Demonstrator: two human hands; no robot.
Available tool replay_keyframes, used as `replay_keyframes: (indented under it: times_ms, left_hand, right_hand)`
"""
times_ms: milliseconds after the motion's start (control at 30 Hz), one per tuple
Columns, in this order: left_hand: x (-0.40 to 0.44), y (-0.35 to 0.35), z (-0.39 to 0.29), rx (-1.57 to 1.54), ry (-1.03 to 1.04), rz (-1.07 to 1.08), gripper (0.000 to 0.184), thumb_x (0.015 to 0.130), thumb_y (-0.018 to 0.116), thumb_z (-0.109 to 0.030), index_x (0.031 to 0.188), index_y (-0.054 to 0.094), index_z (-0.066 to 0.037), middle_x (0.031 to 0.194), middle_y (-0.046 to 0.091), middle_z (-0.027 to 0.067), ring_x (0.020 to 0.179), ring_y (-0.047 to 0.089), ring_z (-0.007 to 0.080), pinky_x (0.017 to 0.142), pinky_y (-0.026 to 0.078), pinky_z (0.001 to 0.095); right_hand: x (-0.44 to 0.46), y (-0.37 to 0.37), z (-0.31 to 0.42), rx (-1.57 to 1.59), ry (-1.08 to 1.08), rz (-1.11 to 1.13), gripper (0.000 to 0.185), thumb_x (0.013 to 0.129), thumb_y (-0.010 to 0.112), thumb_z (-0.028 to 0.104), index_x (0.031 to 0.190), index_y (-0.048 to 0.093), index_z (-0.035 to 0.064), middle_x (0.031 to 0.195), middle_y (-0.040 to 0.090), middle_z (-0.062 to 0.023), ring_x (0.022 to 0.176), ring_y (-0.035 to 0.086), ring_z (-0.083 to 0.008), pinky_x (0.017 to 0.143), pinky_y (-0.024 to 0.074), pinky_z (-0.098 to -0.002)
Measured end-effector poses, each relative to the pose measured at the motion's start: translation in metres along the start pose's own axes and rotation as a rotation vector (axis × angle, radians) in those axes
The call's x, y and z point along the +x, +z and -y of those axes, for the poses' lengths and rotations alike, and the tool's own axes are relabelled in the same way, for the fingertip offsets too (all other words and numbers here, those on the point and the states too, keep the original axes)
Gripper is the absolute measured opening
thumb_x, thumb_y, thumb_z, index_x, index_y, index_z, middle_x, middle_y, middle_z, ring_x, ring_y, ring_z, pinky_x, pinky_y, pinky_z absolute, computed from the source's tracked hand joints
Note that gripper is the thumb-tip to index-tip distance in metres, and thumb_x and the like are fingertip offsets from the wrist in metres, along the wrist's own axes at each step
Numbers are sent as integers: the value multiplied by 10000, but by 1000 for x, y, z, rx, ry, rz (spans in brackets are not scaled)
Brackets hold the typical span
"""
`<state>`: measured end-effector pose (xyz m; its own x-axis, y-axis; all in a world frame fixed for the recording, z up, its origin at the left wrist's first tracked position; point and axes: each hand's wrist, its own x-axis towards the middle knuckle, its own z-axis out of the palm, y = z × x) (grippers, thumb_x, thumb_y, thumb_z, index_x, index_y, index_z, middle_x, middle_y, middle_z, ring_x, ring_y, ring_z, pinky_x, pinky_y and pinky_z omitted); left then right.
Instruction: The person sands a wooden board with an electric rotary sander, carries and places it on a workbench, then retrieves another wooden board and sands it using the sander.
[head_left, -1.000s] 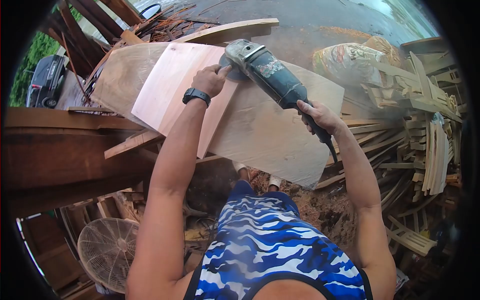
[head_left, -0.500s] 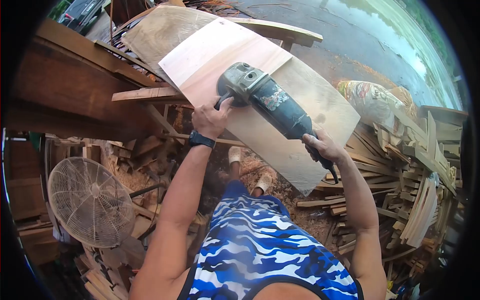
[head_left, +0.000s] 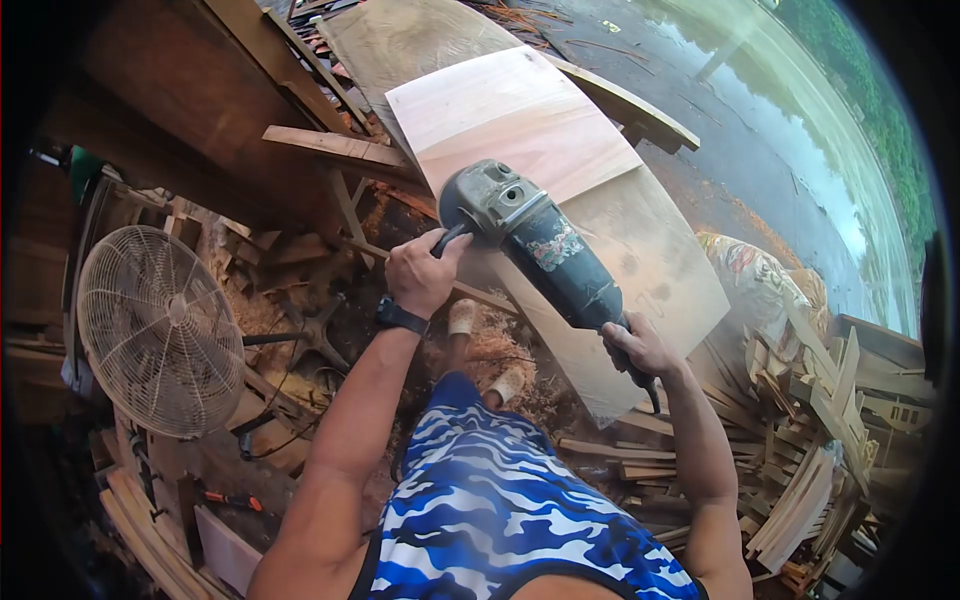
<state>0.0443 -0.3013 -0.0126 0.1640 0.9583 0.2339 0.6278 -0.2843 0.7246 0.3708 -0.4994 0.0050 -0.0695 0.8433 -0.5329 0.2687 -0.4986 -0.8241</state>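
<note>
Both of my hands hold a large angle grinder (head_left: 565, 258) with a dark body and a worn metal head. My left hand (head_left: 420, 272) is closed around its black side handle, and a dark watch sits on that wrist. My right hand (head_left: 643, 345) grips the rear handle, where the cord comes out. Under the grinder's head lies the near edge of a pale, pinkish wooden panel (head_left: 515, 115). The disc's underside is hidden. That panel rests on a larger, dusty board (head_left: 650, 255).
A round caged fan (head_left: 165, 330) stands at left. Stacked wood strips (head_left: 790, 500) and a filled plastic sack (head_left: 755, 285) are at right. A brown wooden structure (head_left: 210, 120) rises at upper left. Shavings (head_left: 495, 350) cover the ground around my feet. Beyond the board is wet pavement (head_left: 720, 120).
The grinder has moved across the pale panel toward its near edge, closer to my body. My view has turned and shifted. Both hands keep their grip.
</note>
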Motion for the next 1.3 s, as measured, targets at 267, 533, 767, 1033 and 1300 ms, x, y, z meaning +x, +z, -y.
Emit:
replay_keyframes:
  times_ms: [267,533,767,1033,1300]
  left_hand:
    - [53,-11,21,59,-37,20,424,926,789,-493,1030,824,-83,831,759,198,815,770,373,716,585,441]
    - [116,-20,48,96,-111,59,496,910,737,-600,1065,830,-138,914,777,206,912,758,412,806,598,485]
    - [142,-20,45,140,-142,137,519,905,728,-628,1082,832,-150,988,783,201,975,748,418,871,582,494]
    - [42,-7,2,34,-86,120,424,930,762,-507,1055,824,-106,883,769,208,865,762,405,756,592,461]
    - [21,55,-40,47,23,113,432,936,747,-520,1048,826,-111,834,767,191,834,767,397,756,608,461]
  right_hand:
    - [43,5,53,-45,27,-34,438,1073,600,452,897,574,51,737,594,-28,588,622,-129,531,508,-314]
    - [97,2,92,-29,-24,-7,507,1070,595,537,948,583,45,739,578,-24,596,613,-129,535,527,-310]
    - [121,-5,89,-38,5,-53,526,1064,595,557,929,587,48,739,588,-23,602,625,-134,542,534,-311]
    - [26,-1,43,-102,51,-40,472,1068,609,475,893,587,36,681,598,-35,582,623,-142,544,515,-324]
    - [-28,-37,-17,130,21,-87,484,1042,641,511,933,570,45,728,586,-37,583,597,-140,550,514,-319]
